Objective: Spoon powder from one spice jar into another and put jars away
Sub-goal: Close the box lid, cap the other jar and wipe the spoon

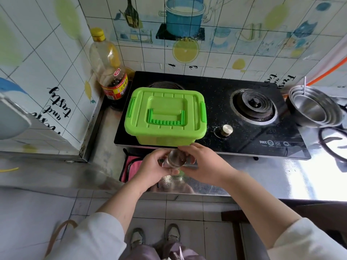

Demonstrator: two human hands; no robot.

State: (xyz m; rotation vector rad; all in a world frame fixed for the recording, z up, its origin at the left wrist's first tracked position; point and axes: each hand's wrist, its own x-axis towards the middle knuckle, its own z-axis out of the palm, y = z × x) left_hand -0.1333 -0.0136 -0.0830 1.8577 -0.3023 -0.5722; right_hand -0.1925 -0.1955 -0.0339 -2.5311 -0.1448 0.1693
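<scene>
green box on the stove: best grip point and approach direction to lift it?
Grip the green box by the ribbed carry handle lying flat in the lid's recess. Come from straight above and hook fingers under the handle's front bar, nearest the person, then swing it up. The lid looks closed with side latches down, so the handle should carry it. Both hands are now busy with the jar.

We reach both bare forearms forward from pushed-up white sleeves, converging in front of our body. Our left hand (154, 167) curls palm-inward, its fingers wrapped around the small clear glass spice jar (175, 158). Our right hand (203, 165) comes in from the other side, fingers bent and closed over the jar's far end, wrist slightly cocked.
</scene>
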